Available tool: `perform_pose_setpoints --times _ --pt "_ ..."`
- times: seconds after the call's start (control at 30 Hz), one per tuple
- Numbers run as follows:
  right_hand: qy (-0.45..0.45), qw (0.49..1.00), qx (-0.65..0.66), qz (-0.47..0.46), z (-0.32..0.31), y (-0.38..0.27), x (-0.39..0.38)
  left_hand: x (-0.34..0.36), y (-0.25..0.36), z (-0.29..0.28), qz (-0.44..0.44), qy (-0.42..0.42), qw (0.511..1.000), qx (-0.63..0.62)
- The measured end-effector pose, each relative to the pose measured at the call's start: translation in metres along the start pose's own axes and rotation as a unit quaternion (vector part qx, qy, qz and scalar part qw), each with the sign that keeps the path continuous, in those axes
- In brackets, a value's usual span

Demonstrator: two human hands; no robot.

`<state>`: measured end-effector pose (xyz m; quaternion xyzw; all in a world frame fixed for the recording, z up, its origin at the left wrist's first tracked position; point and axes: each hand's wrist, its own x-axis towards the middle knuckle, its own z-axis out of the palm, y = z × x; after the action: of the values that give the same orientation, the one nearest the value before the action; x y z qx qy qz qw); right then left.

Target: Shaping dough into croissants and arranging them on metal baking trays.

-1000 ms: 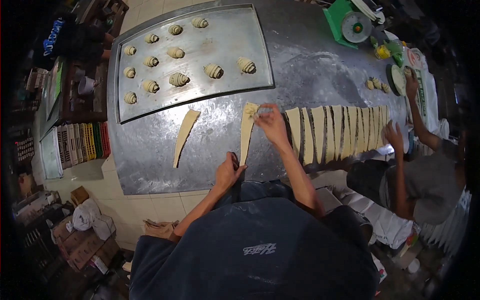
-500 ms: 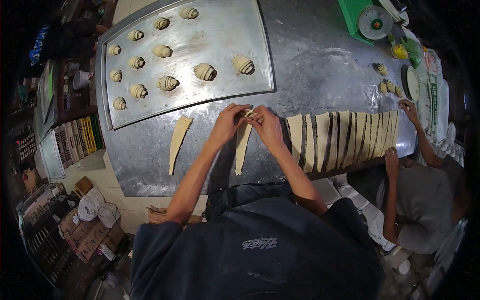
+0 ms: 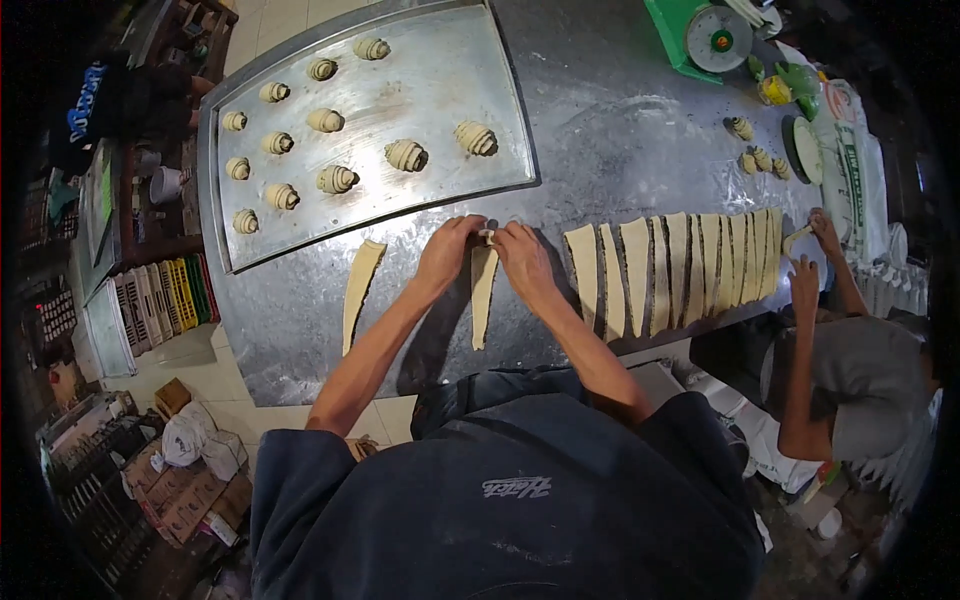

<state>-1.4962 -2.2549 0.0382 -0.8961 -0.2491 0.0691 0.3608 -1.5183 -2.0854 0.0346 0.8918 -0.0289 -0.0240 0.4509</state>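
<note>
A long dough triangle lies on the steel table in front of me. My left hand and my right hand both pinch its wide far end, where a small roll is forming. Another dough triangle lies loose to the left. To the right sits a row of several cut dough triangles. Beyond my hands a metal baking tray holds several rolled croissants.
A second person sits at the right end of the table, a hand at the last dough strips. A green scale, plates and small rolled pieces stand at the far right. Crates and boxes crowd the floor at left.
My left hand moved from the table's near edge up to the dough's far end, joining my right hand there. Both hands now press on the wide end.
</note>
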Motion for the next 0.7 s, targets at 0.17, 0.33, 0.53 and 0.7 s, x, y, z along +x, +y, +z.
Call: perform_pose_setpoints --times 0.17,0.33,0.53,0.7 --pt "0.065 0.997 -0.038 -0.015 0.023 -0.005 -0.032 -0.052 -0.005 0.036 0.028 0.000 0.994 0.109" --pt "0.049 0.996 -0.055 -0.053 0.036 -0.017 -0.069 -0.085 0.007 0.053 0.071 0.088 0.974 0.198" --pt "0.024 0.995 -0.100 -0.016 0.030 -0.041 -0.034 -0.116 0.030 0.050 -0.097 0.147 0.983 0.047" --pt "-0.047 0.985 -0.155 -0.054 0.062 -0.051 -0.103 -0.182 0.006 0.087 -0.104 0.167 0.980 -0.011"
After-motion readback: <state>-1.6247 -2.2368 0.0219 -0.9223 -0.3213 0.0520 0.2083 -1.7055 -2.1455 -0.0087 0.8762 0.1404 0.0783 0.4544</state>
